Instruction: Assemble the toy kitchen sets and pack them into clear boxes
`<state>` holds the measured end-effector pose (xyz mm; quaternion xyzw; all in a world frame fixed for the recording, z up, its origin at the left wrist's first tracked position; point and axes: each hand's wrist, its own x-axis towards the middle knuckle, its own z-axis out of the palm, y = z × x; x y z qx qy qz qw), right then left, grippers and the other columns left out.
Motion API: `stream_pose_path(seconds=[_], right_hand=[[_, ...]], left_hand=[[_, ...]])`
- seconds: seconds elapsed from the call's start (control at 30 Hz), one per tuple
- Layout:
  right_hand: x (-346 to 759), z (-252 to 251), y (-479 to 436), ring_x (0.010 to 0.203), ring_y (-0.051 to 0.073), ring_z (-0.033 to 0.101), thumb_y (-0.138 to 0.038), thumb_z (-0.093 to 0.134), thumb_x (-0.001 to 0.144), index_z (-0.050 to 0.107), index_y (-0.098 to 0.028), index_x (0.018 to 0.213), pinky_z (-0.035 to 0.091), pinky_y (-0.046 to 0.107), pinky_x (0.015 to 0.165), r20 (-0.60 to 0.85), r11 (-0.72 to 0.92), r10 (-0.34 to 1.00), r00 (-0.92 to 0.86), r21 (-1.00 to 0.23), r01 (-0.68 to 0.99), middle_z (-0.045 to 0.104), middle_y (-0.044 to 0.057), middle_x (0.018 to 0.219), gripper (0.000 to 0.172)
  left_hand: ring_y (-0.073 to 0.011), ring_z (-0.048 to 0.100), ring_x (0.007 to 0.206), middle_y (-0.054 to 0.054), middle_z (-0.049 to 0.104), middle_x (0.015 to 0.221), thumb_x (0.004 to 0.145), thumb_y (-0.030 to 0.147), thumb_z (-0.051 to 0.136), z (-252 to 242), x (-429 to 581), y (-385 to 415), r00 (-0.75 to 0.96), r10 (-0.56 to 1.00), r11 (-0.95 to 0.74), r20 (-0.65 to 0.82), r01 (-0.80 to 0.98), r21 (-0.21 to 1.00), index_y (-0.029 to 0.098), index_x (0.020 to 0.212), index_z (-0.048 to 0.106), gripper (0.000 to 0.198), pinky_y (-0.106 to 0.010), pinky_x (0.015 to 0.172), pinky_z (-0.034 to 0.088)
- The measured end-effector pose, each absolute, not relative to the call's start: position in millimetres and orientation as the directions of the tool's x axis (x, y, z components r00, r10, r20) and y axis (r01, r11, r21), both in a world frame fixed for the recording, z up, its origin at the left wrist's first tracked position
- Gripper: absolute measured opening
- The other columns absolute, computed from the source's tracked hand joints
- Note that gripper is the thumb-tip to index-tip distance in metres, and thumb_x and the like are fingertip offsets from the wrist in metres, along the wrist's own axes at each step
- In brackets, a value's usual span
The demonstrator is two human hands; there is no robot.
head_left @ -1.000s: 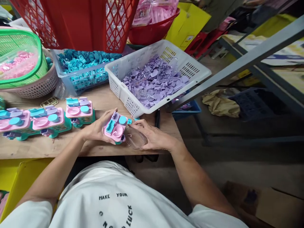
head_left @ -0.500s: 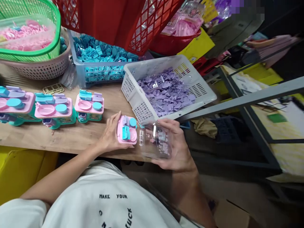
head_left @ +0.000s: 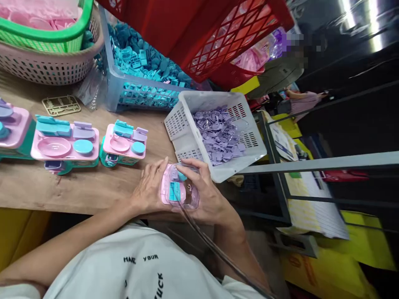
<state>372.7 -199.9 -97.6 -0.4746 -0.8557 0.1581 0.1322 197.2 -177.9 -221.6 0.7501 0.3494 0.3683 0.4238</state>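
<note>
Both of my hands meet at the table's front edge around one pink toy kitchen set (head_left: 174,192) with blue and purple pieces on top. A clear plastic cover (head_left: 190,198) sits over it. My left hand (head_left: 149,190) grips the toy's left side. From the right, my right hand (head_left: 207,195) wraps around the cover and toy, fingers pressed on top. Three finished pink-and-teal toys (head_left: 124,143) stand in a row to the left on the wooden table (head_left: 77,189).
A white basket of purple parts (head_left: 218,135) sits just behind my hands. Behind it are a blue crate of teal parts (head_left: 140,70), a red crate (head_left: 199,29), and green and beige baskets (head_left: 46,45). A gold part frame (head_left: 61,104) lies on the table. Metal rails (head_left: 311,162) run right.
My right hand brought the clear cover from the right onto the pink toy and now closes over it. The camera view swung left and tilted.
</note>
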Motion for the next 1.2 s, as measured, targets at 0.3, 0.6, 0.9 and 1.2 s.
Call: stream_pose_path(seconds=[0.3, 0.6, 0.9, 1.2], right_hand=[[367, -103, -205, 0.133, 0.037, 0.049, -0.033, 0.08, 0.073, 0.035, -0.038, 0.147, 0.051, 0.056, 0.108, 0.132, 0.521, 0.849, -0.511, -0.368, 0.77, 0.032, 0.012, 0.141, 0.087], [369, -106, -205, 0.129, 0.037, 0.049, -0.036, 0.081, 0.071, 0.038, -0.034, 0.145, 0.052, 0.058, 0.104, 0.149, 0.507, 0.858, -0.491, -0.387, 0.77, 0.037, 0.013, 0.136, 0.086], [376, -110, -193, 0.128, 0.035, 0.045, -0.044, 0.08, 0.072, 0.04, -0.029, 0.148, 0.05, 0.059, 0.103, 0.141, 0.536, 0.827, -0.544, -0.485, 0.69, 0.038, 0.014, 0.135, 0.087], [374, -96, -187, 0.13, 0.033, 0.045, -0.041, 0.082, 0.072, 0.039, -0.03, 0.149, 0.053, 0.051, 0.102, 0.026, 0.512, 0.82, -0.572, -0.478, 0.713, 0.037, 0.013, 0.136, 0.089]], left_hand=[[-0.0428, 0.046, 0.128, -0.027, 0.046, 0.144, 0.075, 0.057, 0.073, -222, 200, -181, 0.465, 0.837, -0.432, 0.289, 0.237, 0.87, 0.009, 0.16, 0.008, 0.118, -0.06, 0.105, 0.04], [-0.0434, 0.046, 0.128, -0.027, 0.048, 0.143, 0.071, 0.06, 0.074, -223, 200, -180, 0.473, 0.836, -0.428, 0.277, 0.249, 0.869, 0.01, 0.16, 0.006, 0.122, -0.06, 0.101, 0.042], [-0.0423, 0.047, 0.129, -0.024, 0.047, 0.145, 0.064, 0.061, 0.081, -226, 202, -182, 0.462, 0.851, -0.4, 0.249, 0.262, 0.878, 0.016, 0.161, -0.002, 0.136, -0.058, 0.103, 0.041], [-0.0421, 0.048, 0.127, -0.024, 0.049, 0.143, 0.069, 0.062, 0.077, -225, 201, -181, 0.466, 0.84, -0.412, 0.278, 0.215, 0.885, 0.013, 0.16, 0.008, 0.125, -0.056, 0.104, 0.04]])
